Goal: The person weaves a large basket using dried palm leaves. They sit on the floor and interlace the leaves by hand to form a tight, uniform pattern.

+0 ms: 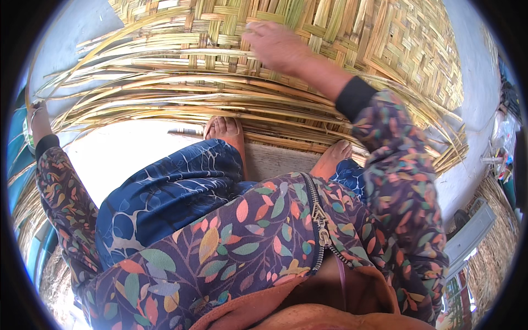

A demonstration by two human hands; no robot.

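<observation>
A large mat woven from flat split cane or bamboo strips [222, 24] spreads across the floor before me. My right hand [278, 47] is over its weave, slightly blurred, fingers bent towards the strips; whether they pinch one is hidden. Far out at the left edge, my left hand [39, 119] is closed around a long, thin strip [95, 47], which bends up and across to the weave. Along the mat's near side, a band of loose, unwoven strips [198, 101] lies roughly parallel, with ends fanning out left and right.
My bare feet [225, 130] rest at the near edge of the strips, beside a grey wooden board [272, 163]. Pale floor [478, 62] borders the mat. At right are a grey metal-looking chair [472, 235] and bundles of dry straw-like stalks [499, 255]. Teal objects [18, 136] stand at far left.
</observation>
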